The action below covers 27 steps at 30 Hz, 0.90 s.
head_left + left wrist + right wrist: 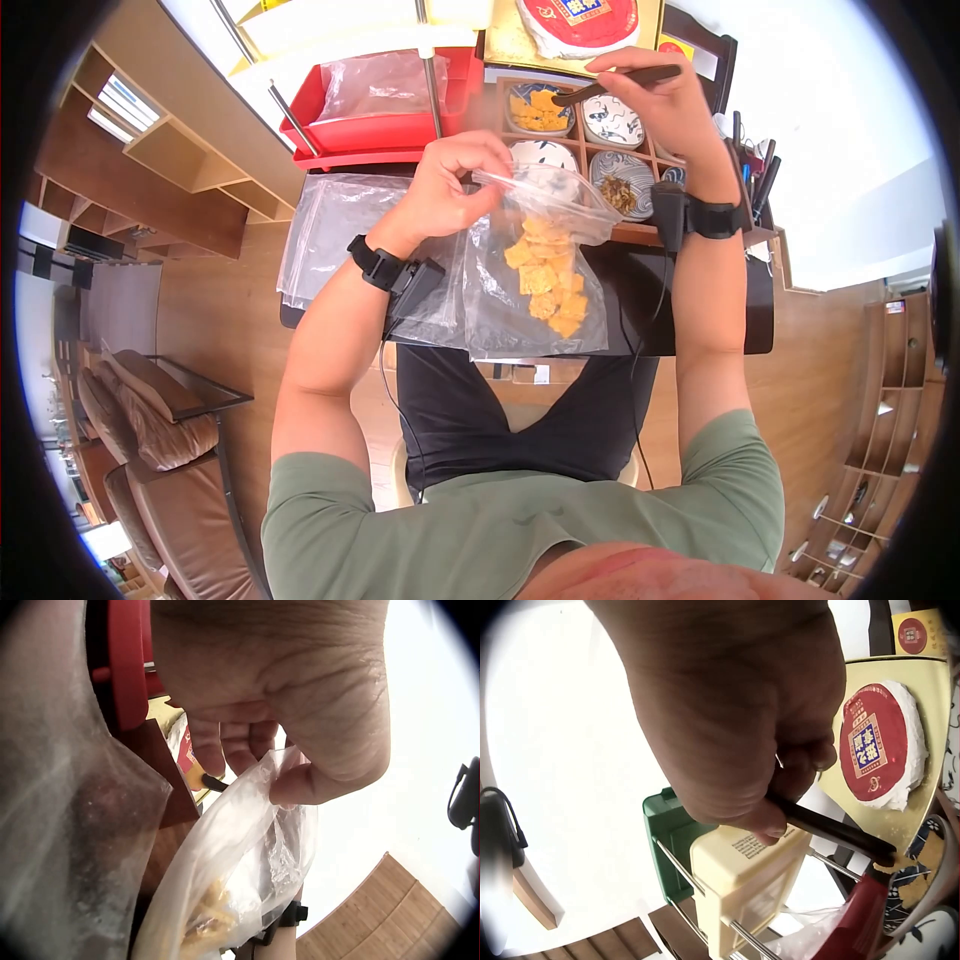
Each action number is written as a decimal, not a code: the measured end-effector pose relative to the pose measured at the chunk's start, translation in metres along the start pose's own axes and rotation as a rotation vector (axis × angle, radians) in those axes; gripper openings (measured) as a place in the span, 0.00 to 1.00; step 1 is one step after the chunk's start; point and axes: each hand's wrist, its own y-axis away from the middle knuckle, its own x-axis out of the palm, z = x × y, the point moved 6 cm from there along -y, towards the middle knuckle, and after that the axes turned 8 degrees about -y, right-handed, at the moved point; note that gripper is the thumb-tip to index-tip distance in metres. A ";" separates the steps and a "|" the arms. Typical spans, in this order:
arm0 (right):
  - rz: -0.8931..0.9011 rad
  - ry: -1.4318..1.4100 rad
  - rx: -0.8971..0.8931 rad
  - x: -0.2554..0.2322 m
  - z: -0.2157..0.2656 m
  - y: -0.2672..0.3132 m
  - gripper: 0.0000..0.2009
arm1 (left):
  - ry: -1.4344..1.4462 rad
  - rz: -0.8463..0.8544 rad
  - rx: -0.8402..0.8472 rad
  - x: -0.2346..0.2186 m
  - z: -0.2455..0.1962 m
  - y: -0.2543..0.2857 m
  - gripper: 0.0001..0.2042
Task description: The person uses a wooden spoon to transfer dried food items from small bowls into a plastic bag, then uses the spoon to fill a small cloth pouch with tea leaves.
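My left hand point(455, 185) pinches the mouth of a clear plastic bag point(232, 817) between thumb and fingers. Flat yellow pieces point(548, 275) lie inside the bag, which hangs over the table's front edge. My right hand point(655, 105) grips slender dark tongs point(840, 836), raised above a wooden divided tray point(592, 150). Their tip meets yellow pieces point(919, 881) in a patterned bowl point(513, 122) at the tray's back left. Another bowl point(545, 155), white with dark marks, stands in front of it, partly covered by the bag's mouth.
More clear bags point(340, 240) lie on the dark table at left. Behind them stands a red bin point(465, 100) on a metal-posted rack. A bowl with brown dried bits point(620, 185) sits in the tray. A red-wrapped disc point(585, 25) rests on a gold box behind.
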 end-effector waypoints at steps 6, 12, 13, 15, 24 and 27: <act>0.256 -0.165 -0.057 -0.012 0.056 0.010 0.05 | 0.013 -0.005 -0.019 0.000 0.001 0.000 0.08; 0.588 -0.223 0.101 0.026 0.059 0.015 0.04 | -0.020 -0.025 -0.019 0.000 -0.001 0.000 0.09; 0.585 -0.221 0.099 0.026 0.055 0.015 0.04 | -0.021 -0.022 -0.016 0.000 -0.002 -0.001 0.09; 0.514 -0.276 0.169 0.020 0.041 0.012 0.05 | -0.022 -0.017 -0.013 0.000 -0.003 -0.001 0.09; -0.069 0.159 0.172 0.026 -0.024 -0.002 0.13 | -0.044 -0.022 -0.007 0.000 -0.002 -0.001 0.09; -0.061 0.177 0.122 0.040 -0.027 -0.001 0.13 | -0.057 -0.001 0.016 0.000 -0.001 -0.001 0.07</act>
